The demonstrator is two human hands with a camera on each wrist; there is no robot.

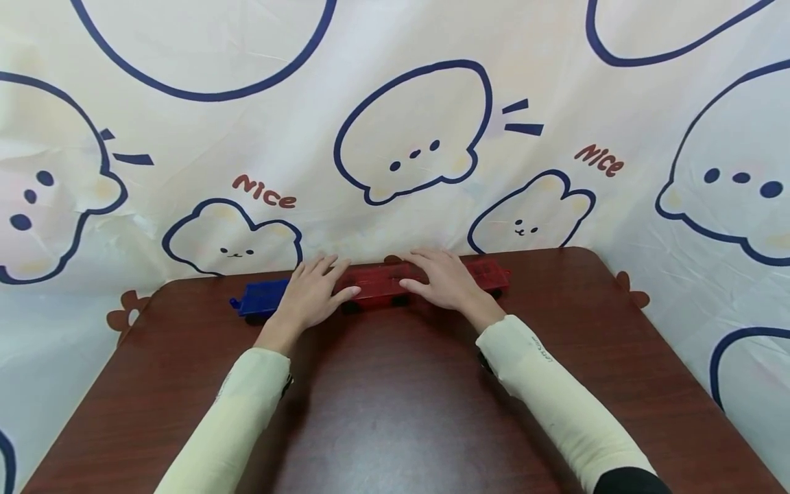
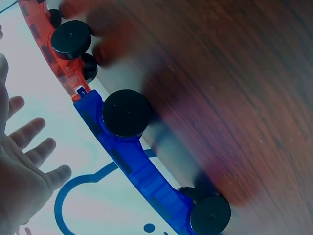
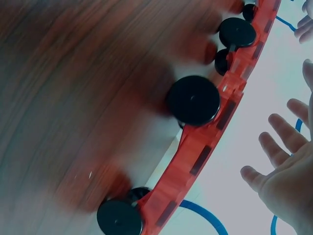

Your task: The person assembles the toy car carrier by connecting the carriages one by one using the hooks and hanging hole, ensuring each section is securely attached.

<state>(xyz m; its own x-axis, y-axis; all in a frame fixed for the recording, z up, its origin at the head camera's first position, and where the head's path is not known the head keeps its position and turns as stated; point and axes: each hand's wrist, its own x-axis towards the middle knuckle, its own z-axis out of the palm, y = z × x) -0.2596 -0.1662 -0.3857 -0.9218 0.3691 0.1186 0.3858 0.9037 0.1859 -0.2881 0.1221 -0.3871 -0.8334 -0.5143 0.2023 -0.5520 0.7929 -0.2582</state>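
A row of toy train cars stands near the table's far edge. At its left is a blue car (image 1: 262, 299), then a red car (image 1: 378, 283), then another red car (image 1: 489, 274) at the right. My left hand (image 1: 310, 291) hovers over the joint between blue and red, fingers spread. Over the joint of the two red cars is my right hand (image 1: 446, 280), its fingers spread too. Both wrist views show a gap between hand and cars. The blue car (image 2: 129, 156) hooks to a red one in the left wrist view. Black wheels (image 3: 193, 100) carry the cars.
The brown wooden table (image 1: 395, 398) has its far edge just behind the cars. A pale cloth (image 1: 395, 226) with cartoon outlines hangs behind and around the table.
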